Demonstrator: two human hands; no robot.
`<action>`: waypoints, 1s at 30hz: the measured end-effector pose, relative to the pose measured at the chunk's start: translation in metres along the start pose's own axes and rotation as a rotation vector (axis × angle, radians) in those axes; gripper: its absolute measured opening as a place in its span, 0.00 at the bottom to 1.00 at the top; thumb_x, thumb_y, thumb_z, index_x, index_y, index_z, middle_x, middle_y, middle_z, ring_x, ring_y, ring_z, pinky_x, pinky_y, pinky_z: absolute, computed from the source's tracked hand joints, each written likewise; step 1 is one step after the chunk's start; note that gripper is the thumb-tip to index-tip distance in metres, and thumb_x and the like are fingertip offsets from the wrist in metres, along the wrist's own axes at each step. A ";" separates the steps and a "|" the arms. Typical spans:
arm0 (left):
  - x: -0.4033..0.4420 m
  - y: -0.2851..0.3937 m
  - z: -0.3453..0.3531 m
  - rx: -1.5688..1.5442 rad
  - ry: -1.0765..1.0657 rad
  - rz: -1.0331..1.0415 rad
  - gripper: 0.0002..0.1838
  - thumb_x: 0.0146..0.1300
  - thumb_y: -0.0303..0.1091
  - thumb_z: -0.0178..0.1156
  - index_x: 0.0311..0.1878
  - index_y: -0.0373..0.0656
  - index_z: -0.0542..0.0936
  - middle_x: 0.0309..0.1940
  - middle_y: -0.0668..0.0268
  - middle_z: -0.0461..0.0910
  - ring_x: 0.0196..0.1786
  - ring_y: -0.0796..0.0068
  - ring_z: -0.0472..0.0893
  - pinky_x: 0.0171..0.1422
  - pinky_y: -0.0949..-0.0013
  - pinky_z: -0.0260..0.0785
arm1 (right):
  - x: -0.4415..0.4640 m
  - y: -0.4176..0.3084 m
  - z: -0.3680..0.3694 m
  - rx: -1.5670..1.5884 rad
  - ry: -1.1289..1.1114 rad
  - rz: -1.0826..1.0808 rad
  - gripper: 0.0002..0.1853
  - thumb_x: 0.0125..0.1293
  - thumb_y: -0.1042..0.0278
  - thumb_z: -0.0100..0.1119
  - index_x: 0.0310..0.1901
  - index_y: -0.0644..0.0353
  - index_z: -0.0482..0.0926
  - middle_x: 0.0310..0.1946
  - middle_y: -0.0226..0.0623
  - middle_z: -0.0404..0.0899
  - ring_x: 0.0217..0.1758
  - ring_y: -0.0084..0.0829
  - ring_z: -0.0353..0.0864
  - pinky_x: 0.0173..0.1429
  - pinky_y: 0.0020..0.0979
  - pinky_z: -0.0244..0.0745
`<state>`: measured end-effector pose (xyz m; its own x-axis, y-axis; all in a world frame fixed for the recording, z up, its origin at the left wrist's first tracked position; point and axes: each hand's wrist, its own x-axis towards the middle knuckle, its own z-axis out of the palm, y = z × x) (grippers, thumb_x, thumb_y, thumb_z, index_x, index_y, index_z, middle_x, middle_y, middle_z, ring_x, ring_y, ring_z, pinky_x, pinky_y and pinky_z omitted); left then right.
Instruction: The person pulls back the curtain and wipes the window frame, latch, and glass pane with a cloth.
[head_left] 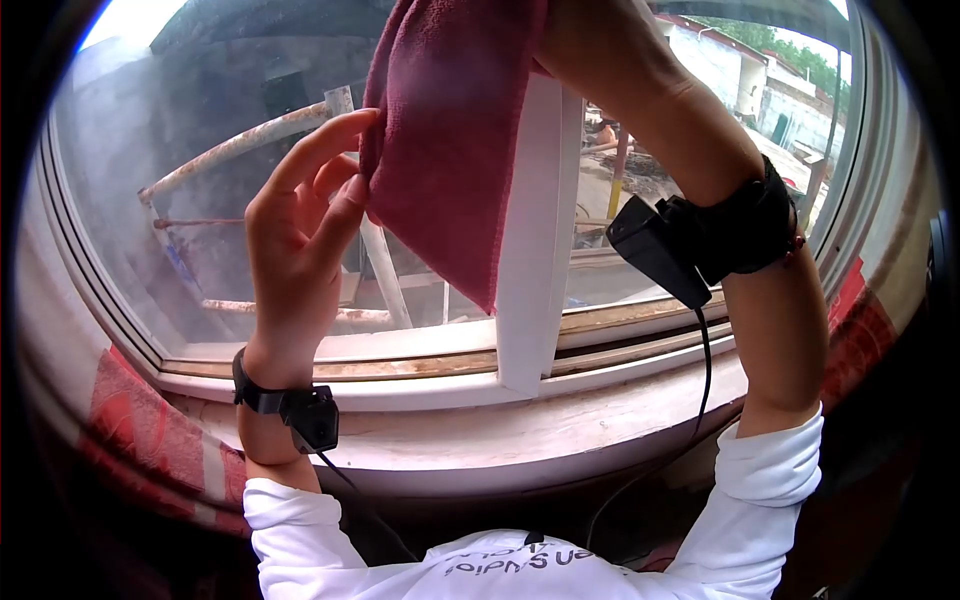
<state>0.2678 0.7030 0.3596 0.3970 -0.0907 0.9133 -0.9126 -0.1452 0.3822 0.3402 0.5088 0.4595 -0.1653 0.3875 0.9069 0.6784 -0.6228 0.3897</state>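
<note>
A dark red cloth [445,150] hangs in front of the window, its lower corner pointing down beside the white middle frame [530,240]. My left hand [305,220] pinches the cloth's left edge between thumb and fingers. At the top of the view, my right hand [590,40] is at the cloth's upper right side; its fingers are hidden behind the cloth or cut off by the view's edge. Each wrist wears a black strap with a small black device.
The white window sill [450,435] runs below the panes. Patterned red fabric [150,420] lies along the wall at the left. Black cables hang from both wrist devices. Outside the glass stand rusty metal bars [240,140].
</note>
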 end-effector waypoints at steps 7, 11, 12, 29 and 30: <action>-0.038 -0.018 -0.007 0.030 -0.144 -0.239 0.30 0.54 0.26 0.54 0.60 0.36 0.54 0.48 0.56 0.66 0.35 0.78 0.75 0.42 0.75 0.70 | -0.006 -0.015 -0.004 -0.253 -0.020 -0.288 0.32 0.51 0.67 0.55 0.56 0.72 0.55 0.47 0.56 0.65 0.53 0.53 0.65 0.59 0.43 0.57; -0.055 -0.025 -0.008 -0.315 -0.268 -0.524 0.37 0.55 0.31 0.57 0.61 0.35 0.45 0.52 0.49 0.59 0.30 0.77 0.76 0.31 0.78 0.71 | -0.032 -0.060 0.010 -0.056 -0.288 -0.335 0.33 0.48 0.68 0.58 0.56 0.69 0.58 0.53 0.55 0.60 0.58 0.51 0.59 0.61 0.43 0.55; -0.059 -0.027 -0.009 -0.375 -0.274 -0.536 0.36 0.55 0.31 0.57 0.60 0.35 0.45 0.52 0.49 0.59 0.29 0.75 0.76 0.28 0.78 0.71 | -0.034 -0.070 0.015 -0.006 -0.342 -0.323 0.34 0.47 0.67 0.59 0.56 0.70 0.58 0.54 0.56 0.59 0.58 0.52 0.59 0.61 0.43 0.55; -0.029 -0.026 -0.148 0.434 0.193 -0.106 0.04 0.54 0.23 0.53 0.30 0.32 0.76 0.25 0.65 0.74 0.21 0.80 0.76 0.28 0.80 0.68 | -0.035 -0.118 0.075 -0.190 -0.376 -0.149 0.38 0.57 0.46 0.49 0.63 0.55 0.45 0.50 0.54 0.65 0.57 0.50 0.60 0.63 0.39 0.52; -0.029 -0.028 -0.149 0.616 0.150 -0.056 0.03 0.53 0.22 0.54 0.30 0.33 0.76 0.25 0.66 0.73 0.21 0.78 0.76 0.28 0.79 0.68 | -0.036 -0.120 0.077 -0.204 -0.349 -0.118 0.38 0.57 0.46 0.48 0.63 0.55 0.45 0.50 0.54 0.65 0.57 0.51 0.60 0.63 0.39 0.52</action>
<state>0.2676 0.8567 0.3433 0.3834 0.0662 0.9212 -0.6496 -0.6897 0.3199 0.3197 0.6220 0.3672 0.0425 0.6496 0.7591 0.5082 -0.6682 0.5434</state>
